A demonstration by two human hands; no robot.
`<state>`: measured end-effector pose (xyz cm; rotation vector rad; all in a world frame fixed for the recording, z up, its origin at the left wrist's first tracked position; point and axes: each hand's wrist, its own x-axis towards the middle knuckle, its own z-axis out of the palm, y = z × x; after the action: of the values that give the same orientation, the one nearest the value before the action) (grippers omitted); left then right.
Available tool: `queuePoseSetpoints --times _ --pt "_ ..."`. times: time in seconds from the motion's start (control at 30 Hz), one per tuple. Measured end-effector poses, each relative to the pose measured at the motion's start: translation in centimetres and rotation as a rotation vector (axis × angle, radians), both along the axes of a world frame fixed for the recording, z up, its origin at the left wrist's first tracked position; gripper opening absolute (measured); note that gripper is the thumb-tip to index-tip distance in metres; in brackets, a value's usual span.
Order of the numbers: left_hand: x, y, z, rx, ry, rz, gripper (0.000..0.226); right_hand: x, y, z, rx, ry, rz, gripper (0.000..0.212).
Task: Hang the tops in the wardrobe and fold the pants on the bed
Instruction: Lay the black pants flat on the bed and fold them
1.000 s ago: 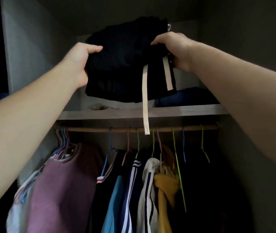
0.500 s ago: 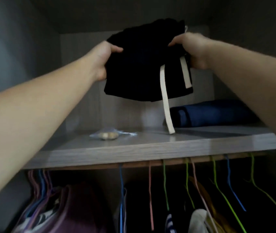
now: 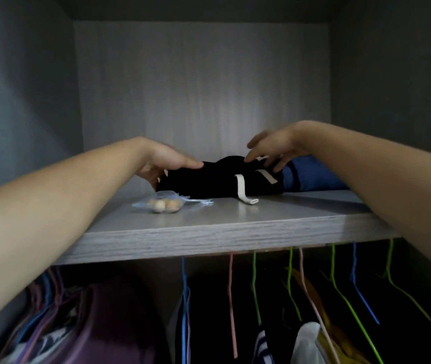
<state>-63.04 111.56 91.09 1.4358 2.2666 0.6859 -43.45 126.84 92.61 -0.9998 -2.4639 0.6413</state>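
Two hands, both mine, reach onto the upper shelf (image 3: 209, 240) of the wardrobe (image 3: 201, 88). At left, my left hand (image 3: 166, 164) grips the left end of the folded black pants (image 3: 209, 179): the thumb lies along the top of the fabric and the fingers curl under its edge. Just in front of that hand, a clear plastic bag (image 3: 167, 204) with small pale balls inside lies on the shelf, just beside the near side of the pants. The pants rest on the shelf board, near its middle and toward the back wall. A white drawstring (image 3: 242, 189) runs down their front face and ends on the board. Right of centre, my right hand (image 3: 272, 149) is spread and relaxed over the top of the pants; I cannot tell whether its fingertips touch the fabric. A folded blue garment (image 3: 314, 177) lies just beside the pants on the right. Below the shelf, from left to right, hang a purple top (image 3: 109, 324), a blue hanger (image 3: 184, 290), a pink hanger (image 3: 231, 306), green hangers (image 3: 255, 290) and a yellow top (image 3: 337, 342).
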Motion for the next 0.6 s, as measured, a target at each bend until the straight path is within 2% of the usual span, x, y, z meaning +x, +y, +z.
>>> queuePoseSetpoints --times 0.03,0.07,0.13,0.17,0.23,0.33,0.4,0.5,0.57,0.6 --pt "-0.1 -0.1 -0.1 -0.031 0.014 -0.054 0.043 0.2 -0.2 -0.1 0.031 -0.028 0.047 0.066" --pt "-0.4 -0.2 -0.2 -0.060 0.022 -0.095 0.051 0.4 -0.5 -0.3 0.047 -0.070 0.095 0.071" --pt "-1.2 -0.3 -0.3 -0.085 0.088 -0.117 0.082 0.8 -0.4 -0.8 0.086 -0.186 0.165 0.080" --pt "-1.5 -0.3 -0.4 -0.076 0.140 -0.109 0.089 0.9 -0.4 -1.0 0.125 -0.250 0.182 0.084" --pt "-1.7 0.2 -0.8 0.002 0.230 -0.095 0.079 0.8 -0.3 -1.5 0.274 -0.344 0.179 0.087" --pt "-1.3 1.2 -1.3 0.173 0.376 -0.078 0.053 0.3 -0.3 -1.9 0.548 -0.391 0.152 0.075" --pt "-1.3 1.6 -1.3 0.184 0.404 -0.081 0.045 0.2 -0.7 -1.6 0.635 -0.359 0.160 0.066" --pt "-1.6 1.5 -1.4 0.156 0.372 -0.093 0.037 0.1 -1.5 -0.9 0.534 -0.241 0.281 0.053" --pt "-1.6 1.7 -1.4 0.177 0.424 -0.095 0.033 0.0 -2.1 -1.1 0.419 -0.236 0.346 0.051" --pt "-1.5 1.8 -1.4 0.189 0.472 -0.094 0.032 -0.1 -2.3 -1.3 0.436 -0.264 0.348 0.053"
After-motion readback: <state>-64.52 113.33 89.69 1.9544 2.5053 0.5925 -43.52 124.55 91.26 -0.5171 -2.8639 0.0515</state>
